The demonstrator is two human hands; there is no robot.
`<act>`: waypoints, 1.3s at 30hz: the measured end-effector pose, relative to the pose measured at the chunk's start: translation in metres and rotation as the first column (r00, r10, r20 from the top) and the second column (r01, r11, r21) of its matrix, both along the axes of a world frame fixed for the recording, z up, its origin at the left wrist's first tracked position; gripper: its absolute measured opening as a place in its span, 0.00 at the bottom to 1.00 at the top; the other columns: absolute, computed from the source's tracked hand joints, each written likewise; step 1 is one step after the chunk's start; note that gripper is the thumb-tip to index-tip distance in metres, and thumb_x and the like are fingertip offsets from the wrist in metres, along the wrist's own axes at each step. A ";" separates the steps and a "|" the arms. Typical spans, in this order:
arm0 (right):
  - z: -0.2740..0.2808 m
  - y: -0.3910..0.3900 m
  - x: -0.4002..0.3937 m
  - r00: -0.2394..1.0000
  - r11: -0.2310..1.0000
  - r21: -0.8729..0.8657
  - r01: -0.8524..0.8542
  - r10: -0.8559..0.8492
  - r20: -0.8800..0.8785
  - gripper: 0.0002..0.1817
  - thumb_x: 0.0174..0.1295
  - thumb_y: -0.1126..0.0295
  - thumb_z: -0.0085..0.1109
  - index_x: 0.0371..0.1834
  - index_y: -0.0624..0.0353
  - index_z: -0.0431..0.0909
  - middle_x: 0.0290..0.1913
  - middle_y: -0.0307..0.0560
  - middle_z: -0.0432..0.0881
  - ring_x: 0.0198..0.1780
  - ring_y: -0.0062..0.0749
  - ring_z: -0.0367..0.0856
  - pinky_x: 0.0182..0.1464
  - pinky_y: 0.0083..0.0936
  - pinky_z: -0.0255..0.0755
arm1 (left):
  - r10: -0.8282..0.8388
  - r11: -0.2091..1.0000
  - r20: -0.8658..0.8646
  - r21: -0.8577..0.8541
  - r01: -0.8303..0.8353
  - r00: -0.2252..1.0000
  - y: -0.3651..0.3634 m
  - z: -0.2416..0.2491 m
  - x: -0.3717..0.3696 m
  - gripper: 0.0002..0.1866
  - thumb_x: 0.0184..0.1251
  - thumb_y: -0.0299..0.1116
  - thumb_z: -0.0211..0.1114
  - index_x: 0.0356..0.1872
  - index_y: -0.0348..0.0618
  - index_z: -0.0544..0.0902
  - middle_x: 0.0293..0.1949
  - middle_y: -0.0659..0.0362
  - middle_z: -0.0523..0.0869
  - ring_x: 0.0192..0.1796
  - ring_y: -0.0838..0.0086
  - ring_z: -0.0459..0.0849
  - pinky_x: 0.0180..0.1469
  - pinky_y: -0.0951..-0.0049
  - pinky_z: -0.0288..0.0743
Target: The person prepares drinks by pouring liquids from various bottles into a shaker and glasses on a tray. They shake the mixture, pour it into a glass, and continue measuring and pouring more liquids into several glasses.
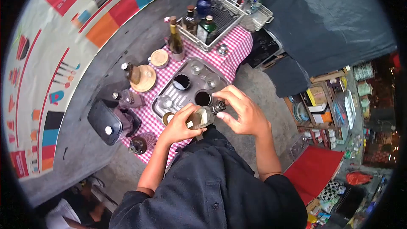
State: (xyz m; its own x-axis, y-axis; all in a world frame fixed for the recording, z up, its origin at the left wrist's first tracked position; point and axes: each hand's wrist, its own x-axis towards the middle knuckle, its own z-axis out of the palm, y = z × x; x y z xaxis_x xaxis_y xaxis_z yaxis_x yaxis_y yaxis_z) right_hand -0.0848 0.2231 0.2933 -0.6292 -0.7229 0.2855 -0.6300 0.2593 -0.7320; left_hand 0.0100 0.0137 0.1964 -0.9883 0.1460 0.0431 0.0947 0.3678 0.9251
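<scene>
My left hand (181,125) is wrapped around a clear glass bottle (204,118), held tilted over the near edge of a metal tray (193,85). At the bottle's top end, the thumb and fingers of my right hand (241,110) are closed on a dark cap (218,107). Just beyond my hands, a glass of dark liquid (203,98) stands on the tray, with another dark-filled glass (181,82) farther back. Clear glasses (196,66) stand around them. A cup with an amber inside (168,118) is beside my left fingers, partly hidden.
A red-checked cloth (237,53) covers the table under the tray. Bottles (175,44) and a wire basket (220,29) line its far side. To the left are a round wooden board (144,78) and a black container (106,121). Shelves (322,101) stand at right.
</scene>
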 end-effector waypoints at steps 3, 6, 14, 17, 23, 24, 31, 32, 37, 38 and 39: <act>-0.004 0.018 -0.005 0.999 0.995 0.090 0.039 -0.041 0.028 0.14 0.59 0.70 0.64 0.47 0.62 0.79 0.41 0.52 0.78 0.43 0.51 0.79 0.49 0.41 0.73 | -0.048 0.999 -0.036 0.023 0.048 0.998 0.008 0.000 -0.011 0.32 0.44 0.34 0.80 0.53 0.35 0.79 0.43 0.53 0.79 0.45 0.61 0.82 0.49 0.66 0.75; -0.006 0.030 -0.007 0.998 0.987 0.152 0.057 -0.055 -0.014 0.14 0.60 0.71 0.63 0.49 0.62 0.79 0.43 0.52 0.77 0.44 0.50 0.79 0.50 0.41 0.73 | -0.086 0.996 -0.018 0.016 0.087 0.996 0.017 0.000 -0.023 0.32 0.44 0.35 0.80 0.53 0.36 0.79 0.46 0.51 0.82 0.48 0.58 0.84 0.51 0.64 0.77; -0.004 0.048 -0.023 0.992 0.990 0.076 0.118 -0.114 -0.058 0.17 0.57 0.78 0.62 0.51 0.62 0.80 0.41 0.51 0.78 0.44 0.47 0.79 0.50 0.36 0.73 | -0.098 0.995 0.024 0.033 0.097 0.995 0.034 0.003 -0.047 0.31 0.42 0.35 0.82 0.49 0.35 0.81 0.34 0.58 0.79 0.35 0.75 0.76 0.39 0.73 0.71; -0.005 0.054 -0.036 0.994 0.995 0.058 0.087 -0.083 -0.068 0.18 0.58 0.78 0.62 0.53 0.63 0.80 0.43 0.52 0.79 0.45 0.46 0.79 0.51 0.35 0.73 | -0.118 0.992 0.095 -0.026 0.121 0.988 0.037 0.010 -0.058 0.31 0.45 0.39 0.81 0.51 0.36 0.79 0.43 0.51 0.84 0.47 0.58 0.85 0.51 0.63 0.76; -0.020 0.063 -0.071 0.988 0.967 -0.236 0.098 -0.067 0.136 0.14 0.59 0.81 0.58 0.50 0.64 0.78 0.45 0.50 0.81 0.47 0.35 0.82 0.50 0.32 0.75 | -0.076 0.997 0.120 -0.017 0.079 0.990 0.042 0.008 -0.074 0.33 0.46 0.37 0.81 0.55 0.36 0.79 0.44 0.52 0.84 0.46 0.64 0.84 0.50 0.65 0.76; -0.037 0.064 -0.079 0.949 0.960 -0.246 0.137 -0.055 0.312 0.15 0.60 0.82 0.60 0.51 0.65 0.77 0.46 0.48 0.81 0.47 0.31 0.81 0.50 0.29 0.75 | -0.051 0.998 0.124 -0.018 0.054 0.991 0.043 0.006 -0.073 0.33 0.46 0.37 0.81 0.55 0.36 0.79 0.44 0.52 0.84 0.46 0.64 0.84 0.50 0.65 0.76; -0.110 0.028 -0.111 0.825 0.999 -0.035 0.033 -0.008 0.566 0.21 0.61 0.81 0.62 0.58 0.61 0.72 0.47 0.41 0.77 0.47 0.24 0.75 0.51 0.24 0.73 | 0.298 0.951 0.036 0.076 -0.300 0.954 0.036 -0.023 -0.049 0.34 0.43 0.37 0.82 0.54 0.36 0.80 0.36 0.60 0.80 0.36 0.75 0.77 0.41 0.73 0.73; -0.117 0.018 -0.112 0.831 0.999 0.046 -0.007 -0.020 0.556 0.21 0.62 0.81 0.62 0.59 0.59 0.72 0.46 0.40 0.75 0.47 0.24 0.74 0.51 0.24 0.72 | 0.352 0.933 0.073 0.054 -0.356 0.933 0.031 -0.026 -0.039 0.32 0.44 0.37 0.81 0.51 0.34 0.79 0.36 0.60 0.79 0.37 0.76 0.76 0.42 0.72 0.73; -0.148 -0.044 -0.120 0.877 0.952 0.149 -0.267 0.176 0.447 0.12 0.70 0.70 0.56 0.53 0.61 0.75 0.45 0.52 0.77 0.46 0.42 0.79 0.52 0.34 0.72 | 0.580 0.632 0.302 0.419 -0.652 0.756 0.018 -0.045 0.013 0.35 0.51 0.33 0.77 0.60 0.36 0.71 0.46 0.58 0.81 0.50 0.74 0.81 0.57 0.71 0.74; -0.149 -0.058 -0.119 0.863 0.939 0.144 -0.313 0.218 0.455 0.12 0.70 0.70 0.56 0.53 0.61 0.75 0.45 0.52 0.77 0.46 0.42 0.79 0.52 0.34 0.72 | 0.580 0.548 0.345 0.506 -0.666 0.738 0.014 -0.049 0.024 0.35 0.52 0.31 0.76 0.62 0.37 0.69 0.46 0.58 0.82 0.50 0.75 0.81 0.57 0.70 0.75; -0.148 -0.074 -0.118 0.849 0.910 0.185 -0.371 0.251 0.465 0.12 0.70 0.69 0.56 0.52 0.61 0.75 0.45 0.53 0.78 0.44 0.42 0.79 0.50 0.35 0.72 | 0.613 0.546 0.307 0.501 -0.671 0.728 0.009 -0.049 0.034 0.36 0.54 0.28 0.75 0.64 0.37 0.66 0.46 0.58 0.82 0.49 0.75 0.83 0.55 0.69 0.77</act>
State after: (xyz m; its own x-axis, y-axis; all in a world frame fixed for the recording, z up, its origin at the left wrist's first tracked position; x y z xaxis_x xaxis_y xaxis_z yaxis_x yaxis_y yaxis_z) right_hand -0.2028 0.1494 0.1449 -0.3739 -0.9099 -0.1795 -0.3551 0.3193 -0.8786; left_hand 0.0441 0.0225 0.1478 -0.8116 -0.5504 -0.1958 -0.0494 -0.2693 0.9618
